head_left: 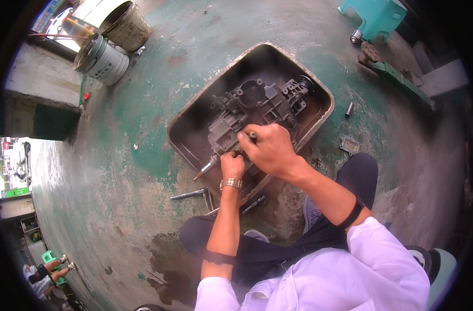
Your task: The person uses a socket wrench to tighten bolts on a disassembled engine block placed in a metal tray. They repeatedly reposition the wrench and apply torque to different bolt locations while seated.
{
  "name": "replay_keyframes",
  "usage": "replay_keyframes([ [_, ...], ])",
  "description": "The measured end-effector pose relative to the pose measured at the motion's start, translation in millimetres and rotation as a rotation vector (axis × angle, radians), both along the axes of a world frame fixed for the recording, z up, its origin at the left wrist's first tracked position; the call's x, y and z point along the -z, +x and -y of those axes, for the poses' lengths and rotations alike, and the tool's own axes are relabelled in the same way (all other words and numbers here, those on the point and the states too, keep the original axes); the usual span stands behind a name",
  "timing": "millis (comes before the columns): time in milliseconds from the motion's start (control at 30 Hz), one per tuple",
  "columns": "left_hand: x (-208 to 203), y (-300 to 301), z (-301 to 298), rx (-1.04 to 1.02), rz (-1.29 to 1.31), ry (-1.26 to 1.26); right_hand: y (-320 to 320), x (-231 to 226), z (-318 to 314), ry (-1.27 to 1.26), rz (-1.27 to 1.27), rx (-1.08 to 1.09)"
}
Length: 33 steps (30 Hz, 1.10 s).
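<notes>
A grey metal machine assembly [228, 127], full of castings and ports, lies in a deep rectangular metal tray [193, 105] on the floor. My right hand [273, 149] is closed above its near side, around a tool with a round dark end [253, 135]; the rest of the tool is hidden. Just left of it and lower, my left hand [232, 165] has its fingers curled in against the assembly's near edge. What those fingers hold is hidden. A brush [207, 166] with a pale ferrule rests at the tray's left near rim, beside my left hand.
An L-shaped wrench [189, 195] and a ratchet-like tool [253, 204] lie before my legs. A metal cylinder [349, 109] and a rectangular flange plate [349, 145] lie right of the tray. Two buckets [108, 61] stand far left, a turquoise stool [374, 18] far right.
</notes>
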<state>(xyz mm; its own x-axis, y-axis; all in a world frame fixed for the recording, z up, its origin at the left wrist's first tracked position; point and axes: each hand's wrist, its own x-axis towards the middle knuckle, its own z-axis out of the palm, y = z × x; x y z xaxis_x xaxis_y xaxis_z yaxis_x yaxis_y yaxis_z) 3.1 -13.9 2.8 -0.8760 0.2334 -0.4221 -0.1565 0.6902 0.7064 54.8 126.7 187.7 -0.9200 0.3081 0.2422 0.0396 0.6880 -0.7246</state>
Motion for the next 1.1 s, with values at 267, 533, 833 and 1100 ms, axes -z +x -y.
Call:
replay_keyframes([
  [267,-21,-3,-6,0.044,0.018,-0.093,173,112,32,-0.566,0.673,0.308],
  [533,-36,1,-4,-0.017,-0.070,-0.015,123,207,50,-0.643,1.175,-0.013],
  [833,-32,-2,-7,-0.125,0.004,0.051,108,8,15,-0.460,0.346,-0.023],
  [1100,4,-13,-6,0.012,0.025,-0.008,-86,-19,-3,-0.141,0.338,0.122],
])
